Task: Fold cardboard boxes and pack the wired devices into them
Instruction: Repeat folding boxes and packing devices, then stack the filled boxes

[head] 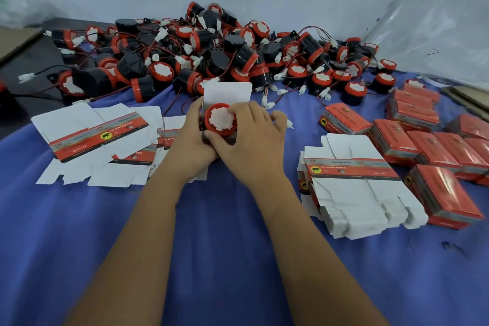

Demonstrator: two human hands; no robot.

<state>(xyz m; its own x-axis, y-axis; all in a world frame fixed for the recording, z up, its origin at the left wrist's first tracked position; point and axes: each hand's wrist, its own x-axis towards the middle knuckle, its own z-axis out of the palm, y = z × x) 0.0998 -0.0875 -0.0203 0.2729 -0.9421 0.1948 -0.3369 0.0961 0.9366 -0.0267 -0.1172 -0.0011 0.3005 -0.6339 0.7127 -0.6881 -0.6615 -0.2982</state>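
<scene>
Both hands closed: left hand (pixel 191 137) gripping the opened box (pixel 227 94), right hand (pixel 251 135) pressing the wired device (pixel 220 119) in, white face up, axis running down into the box, flap standing behind.

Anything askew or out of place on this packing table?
Nothing looks damaged. The flat box blanks at left lie fanned rather than squared like the stack at right, and one white connector trails off the cloth.

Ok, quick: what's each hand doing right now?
Left hand: closed on the box, holding it steady.
Right hand: closed on the red device, pushing it into that box.
</scene>
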